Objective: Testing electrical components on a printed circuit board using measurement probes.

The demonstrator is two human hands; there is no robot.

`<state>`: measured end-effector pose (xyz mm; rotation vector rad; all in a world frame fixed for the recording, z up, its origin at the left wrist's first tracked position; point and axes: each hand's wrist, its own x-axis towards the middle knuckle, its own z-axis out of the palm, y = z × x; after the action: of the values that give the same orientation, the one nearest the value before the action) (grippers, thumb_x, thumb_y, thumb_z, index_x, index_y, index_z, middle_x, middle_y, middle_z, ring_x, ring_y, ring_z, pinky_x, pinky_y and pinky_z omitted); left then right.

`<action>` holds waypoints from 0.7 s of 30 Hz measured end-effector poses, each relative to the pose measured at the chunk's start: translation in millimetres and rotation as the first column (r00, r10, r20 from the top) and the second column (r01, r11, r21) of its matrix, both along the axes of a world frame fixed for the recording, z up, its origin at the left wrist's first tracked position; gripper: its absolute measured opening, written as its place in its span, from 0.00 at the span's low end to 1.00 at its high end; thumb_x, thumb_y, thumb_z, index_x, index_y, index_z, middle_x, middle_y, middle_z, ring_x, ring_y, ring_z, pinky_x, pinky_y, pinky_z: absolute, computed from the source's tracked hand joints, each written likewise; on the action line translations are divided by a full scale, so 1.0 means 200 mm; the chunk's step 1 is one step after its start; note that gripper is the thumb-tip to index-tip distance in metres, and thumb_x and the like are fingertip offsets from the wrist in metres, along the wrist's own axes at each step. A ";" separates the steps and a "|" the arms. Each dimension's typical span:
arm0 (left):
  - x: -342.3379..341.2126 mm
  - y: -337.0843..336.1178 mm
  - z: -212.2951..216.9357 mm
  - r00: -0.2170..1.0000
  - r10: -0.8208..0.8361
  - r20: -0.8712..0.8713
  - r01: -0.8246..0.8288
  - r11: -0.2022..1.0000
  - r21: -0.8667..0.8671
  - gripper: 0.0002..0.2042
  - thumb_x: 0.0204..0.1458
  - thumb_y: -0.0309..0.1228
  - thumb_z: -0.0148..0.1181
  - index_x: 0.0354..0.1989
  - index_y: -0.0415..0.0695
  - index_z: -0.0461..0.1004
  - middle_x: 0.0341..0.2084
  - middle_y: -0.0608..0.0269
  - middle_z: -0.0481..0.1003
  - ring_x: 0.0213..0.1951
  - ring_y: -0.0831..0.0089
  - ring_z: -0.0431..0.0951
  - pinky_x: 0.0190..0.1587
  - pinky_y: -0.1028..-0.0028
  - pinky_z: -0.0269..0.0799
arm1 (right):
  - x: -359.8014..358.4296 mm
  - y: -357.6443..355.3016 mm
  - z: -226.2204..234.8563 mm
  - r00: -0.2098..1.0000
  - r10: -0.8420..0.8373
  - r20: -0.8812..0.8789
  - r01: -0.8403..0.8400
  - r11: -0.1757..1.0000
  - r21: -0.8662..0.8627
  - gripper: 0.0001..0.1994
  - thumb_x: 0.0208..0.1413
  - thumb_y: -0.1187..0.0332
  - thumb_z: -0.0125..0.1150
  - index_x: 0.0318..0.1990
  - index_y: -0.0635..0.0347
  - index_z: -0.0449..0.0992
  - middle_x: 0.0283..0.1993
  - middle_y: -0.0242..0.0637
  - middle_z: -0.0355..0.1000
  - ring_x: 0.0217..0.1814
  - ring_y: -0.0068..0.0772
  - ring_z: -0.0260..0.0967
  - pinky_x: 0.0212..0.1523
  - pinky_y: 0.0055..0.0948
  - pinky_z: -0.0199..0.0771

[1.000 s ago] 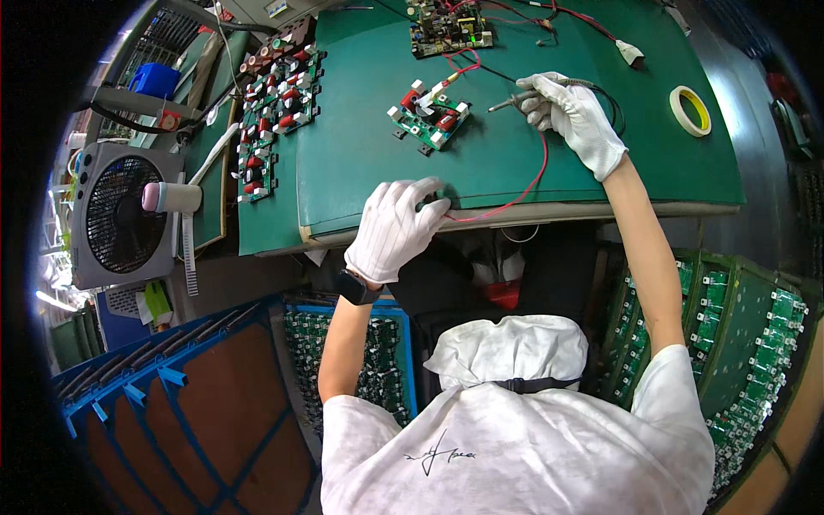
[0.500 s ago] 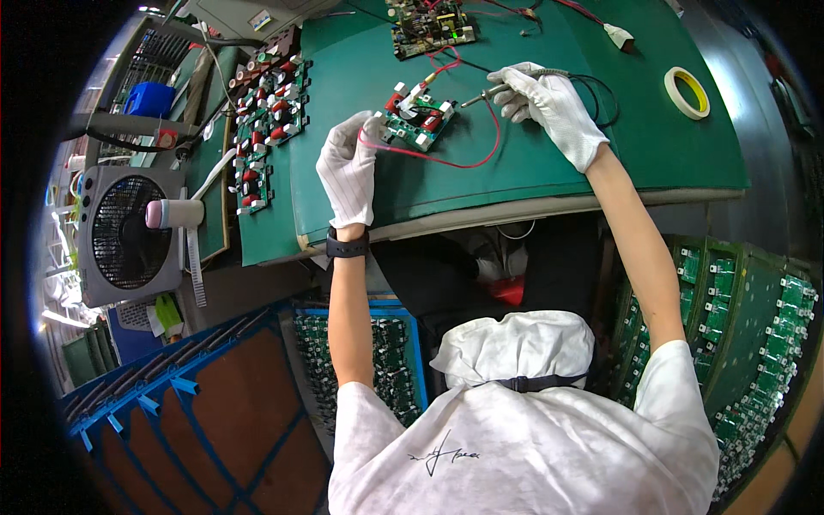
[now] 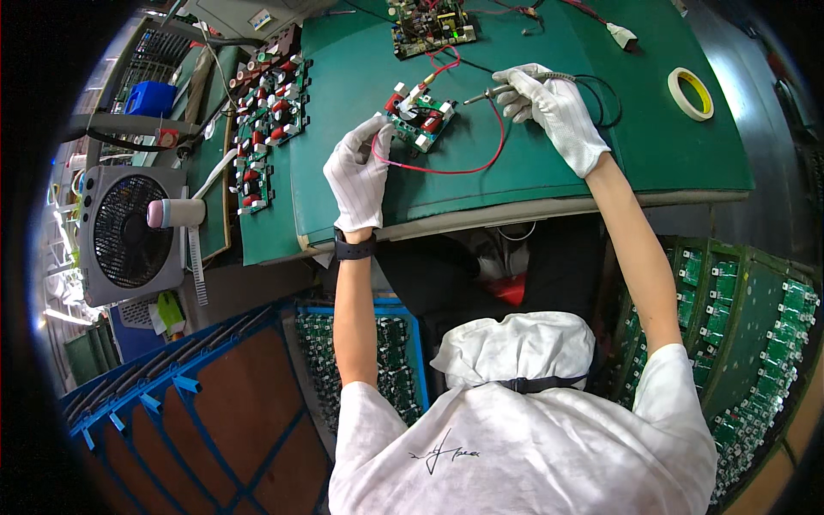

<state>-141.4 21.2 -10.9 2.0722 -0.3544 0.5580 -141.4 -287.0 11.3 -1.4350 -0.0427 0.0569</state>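
Note:
A small green circuit board (image 3: pixel 418 120) with red and white parts lies on the green-topped bench. My left hand (image 3: pixel 357 176), in a white glove, is at the board's left edge, thumb and fingers closed on it. Into my gloved right hand (image 3: pixel 554 107) is pinched a slim metal test probe (image 3: pixel 482 96). Its tip points left, a short gap from the board's right side. A thin red wire (image 3: pixel 459 172) loops from beside my left fingers round toward the probe. Another red lead with a pale connector (image 3: pixel 419 90) reaches the board's upper side.
A larger circuit board (image 3: pixel 429 30) stands at the far edge. Several boards with red parts (image 3: pixel 273 120) line the left. A tape roll (image 3: pixel 691 93) lies at right, near a white plug (image 3: pixel 621 36). A fan (image 3: pixel 129 232) stands left; board racks (image 3: pixel 721 300) are low right.
My left hand has shifted slightly right, closer over the board's edge. The red wire's loop has moved a little right and down. My right hand with the probe is almost unmoved.

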 end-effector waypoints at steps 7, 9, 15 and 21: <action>0.01 -0.01 0.00 0.990 0.013 0.141 -0.041 0.980 0.193 0.09 0.58 0.26 0.75 0.46 0.41 0.87 0.38 0.57 0.87 0.37 0.72 0.86 0.42 0.74 0.81 | 0.04 0.04 0.03 0.998 0.029 -0.053 -0.030 0.999 -0.024 0.19 0.73 0.54 0.61 0.56 0.62 0.82 0.46 0.37 0.83 0.42 0.23 0.79 0.47 0.26 0.79; 0.01 -0.02 0.01 0.984 -0.002 0.179 -0.036 0.976 0.214 0.09 0.55 0.27 0.76 0.44 0.46 0.86 0.36 0.58 0.86 0.34 0.66 0.85 0.39 0.71 0.80 | 0.05 0.07 0.04 0.997 0.054 -0.049 -0.054 0.998 -0.014 0.20 0.73 0.54 0.60 0.57 0.62 0.81 0.49 0.38 0.83 0.43 0.24 0.79 0.48 0.26 0.79; 0.00 -0.03 0.03 0.986 -0.042 0.159 0.002 0.970 0.245 0.07 0.59 0.27 0.75 0.45 0.44 0.88 0.36 0.56 0.87 0.36 0.68 0.88 0.42 0.70 0.81 | 0.11 0.19 0.04 0.998 0.035 -0.057 -0.034 0.999 0.011 0.21 0.72 0.53 0.60 0.59 0.61 0.82 0.50 0.39 0.83 0.42 0.24 0.77 0.46 0.26 0.79; 0.02 -0.04 0.01 0.995 -0.004 0.104 -0.011 0.989 0.147 0.08 0.58 0.27 0.76 0.45 0.44 0.87 0.33 0.56 0.86 0.34 0.66 0.87 0.40 0.71 0.80 | 0.12 0.28 -0.01 0.997 -0.013 0.071 0.016 0.999 -0.046 0.15 0.73 0.60 0.62 0.51 0.64 0.83 0.45 0.37 0.86 0.44 0.24 0.82 0.47 0.28 0.82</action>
<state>-137.3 12.6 -9.1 2.1907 -0.4648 0.6604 -116.9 -231.3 10.3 -1.4837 -0.0896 -0.0051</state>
